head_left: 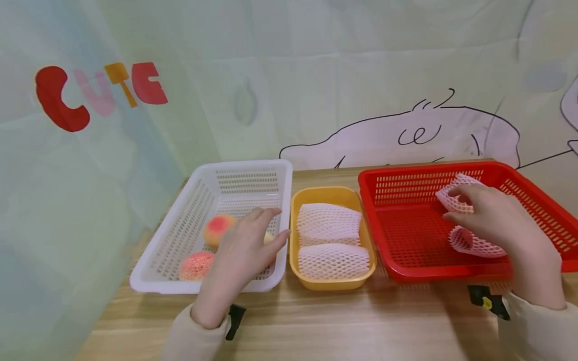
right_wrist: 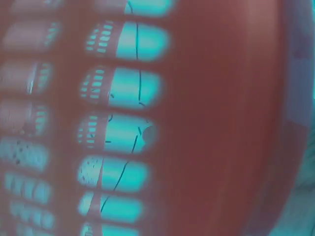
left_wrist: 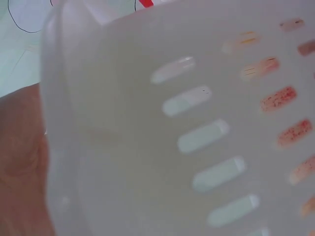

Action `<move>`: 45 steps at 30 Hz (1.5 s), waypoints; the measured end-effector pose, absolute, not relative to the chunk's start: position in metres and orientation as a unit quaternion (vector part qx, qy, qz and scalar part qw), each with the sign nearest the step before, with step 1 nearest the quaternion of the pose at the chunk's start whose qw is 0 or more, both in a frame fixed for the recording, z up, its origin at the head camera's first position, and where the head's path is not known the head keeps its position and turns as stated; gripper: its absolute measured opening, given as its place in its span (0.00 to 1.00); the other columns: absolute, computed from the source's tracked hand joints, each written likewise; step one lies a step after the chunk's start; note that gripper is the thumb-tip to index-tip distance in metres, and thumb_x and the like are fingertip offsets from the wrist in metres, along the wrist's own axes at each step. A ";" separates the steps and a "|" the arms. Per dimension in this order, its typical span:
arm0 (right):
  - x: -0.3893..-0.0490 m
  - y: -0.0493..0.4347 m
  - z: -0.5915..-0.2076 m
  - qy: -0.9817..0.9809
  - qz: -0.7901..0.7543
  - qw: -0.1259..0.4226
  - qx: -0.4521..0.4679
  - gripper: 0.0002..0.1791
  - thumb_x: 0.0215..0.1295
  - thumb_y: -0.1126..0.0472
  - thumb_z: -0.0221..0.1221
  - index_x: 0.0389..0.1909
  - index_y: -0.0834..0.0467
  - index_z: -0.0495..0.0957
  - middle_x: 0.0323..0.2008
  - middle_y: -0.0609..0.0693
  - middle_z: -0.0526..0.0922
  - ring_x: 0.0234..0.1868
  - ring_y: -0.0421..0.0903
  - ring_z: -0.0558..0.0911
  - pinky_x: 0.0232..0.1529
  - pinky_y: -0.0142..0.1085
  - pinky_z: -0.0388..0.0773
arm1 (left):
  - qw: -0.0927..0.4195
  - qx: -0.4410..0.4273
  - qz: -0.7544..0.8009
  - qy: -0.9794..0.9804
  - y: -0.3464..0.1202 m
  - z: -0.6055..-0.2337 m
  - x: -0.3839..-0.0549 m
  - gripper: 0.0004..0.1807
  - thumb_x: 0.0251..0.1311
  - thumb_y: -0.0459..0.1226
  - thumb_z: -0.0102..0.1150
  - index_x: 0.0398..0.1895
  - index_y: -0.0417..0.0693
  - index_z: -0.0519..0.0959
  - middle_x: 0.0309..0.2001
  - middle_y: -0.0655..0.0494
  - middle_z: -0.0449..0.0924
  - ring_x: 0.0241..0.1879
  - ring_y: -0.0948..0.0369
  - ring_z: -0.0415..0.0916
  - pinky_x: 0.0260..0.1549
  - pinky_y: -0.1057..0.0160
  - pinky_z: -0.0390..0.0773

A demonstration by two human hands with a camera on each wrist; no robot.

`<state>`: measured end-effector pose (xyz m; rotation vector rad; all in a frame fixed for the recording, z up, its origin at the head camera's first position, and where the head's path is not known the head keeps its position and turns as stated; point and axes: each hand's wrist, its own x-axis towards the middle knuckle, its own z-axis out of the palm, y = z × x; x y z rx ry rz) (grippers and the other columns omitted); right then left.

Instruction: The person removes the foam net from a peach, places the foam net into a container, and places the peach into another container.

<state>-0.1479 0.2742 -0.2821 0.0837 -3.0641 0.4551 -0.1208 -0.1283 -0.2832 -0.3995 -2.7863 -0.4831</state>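
Observation:
My left hand (head_left: 244,250) is over the white basket (head_left: 151,273), fingers loosely bent and thumb apart. Beneath and beside it lie a peach-like fruit (head_left: 219,229), a mottled pink-red round fruit (head_left: 195,265) and a pale one (head_left: 269,237), partly hidden. Over the red basket (head_left: 406,272) my right hand (head_left: 501,215) has its thumb and index finger spread. Beside its fingers is a white foam net sleeve (head_left: 447,198); whether they touch cannot be told. Below the hand lies another net sleeve (head_left: 478,248) with something pink inside. Basket walls (left_wrist: 113,147) (right_wrist: 221,123) fill both wrist views.
Between the two baskets stands a yellow tray (head_left: 334,285) holding white foam net sleeves (head_left: 329,220). All three containers rest on a wooden table (head_left: 316,321). A printed cloth (head_left: 316,75) hangs behind and to the left.

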 end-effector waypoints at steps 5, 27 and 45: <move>-0.151 0.287 -0.291 -0.993 0.102 0.022 0.048 0.35 0.52 0.52 0.69 0.57 0.67 0.71 0.52 0.72 0.76 0.51 0.69 0.73 0.47 0.70 0.67 | 0.142 -0.143 -0.170 -0.965 -0.124 -0.285 -0.122 0.24 0.60 0.51 0.60 0.56 0.51 0.77 0.53 0.51 0.81 0.47 0.53 0.81 0.38 0.52 0.81; -0.159 0.327 -0.321 -0.996 0.065 -0.025 0.056 0.39 0.44 0.43 0.71 0.55 0.62 0.75 0.56 0.73 0.70 0.55 0.73 0.61 0.51 0.76 0.57 | 0.131 -0.154 -0.156 -0.967 -0.125 -0.286 -0.121 0.24 0.60 0.51 0.61 0.55 0.50 0.78 0.49 0.51 0.81 0.42 0.54 0.80 0.34 0.55 0.80; -0.163 0.350 -0.324 -0.988 0.089 -0.094 0.081 0.51 0.37 0.46 0.74 0.64 0.62 0.65 0.57 0.72 0.65 0.51 0.73 0.63 0.41 0.68 0.73 | 0.128 -0.156 -0.154 -0.967 -0.125 -0.285 -0.119 0.23 0.59 0.50 0.61 0.55 0.49 0.78 0.46 0.52 0.82 0.39 0.56 0.79 0.33 0.57 0.78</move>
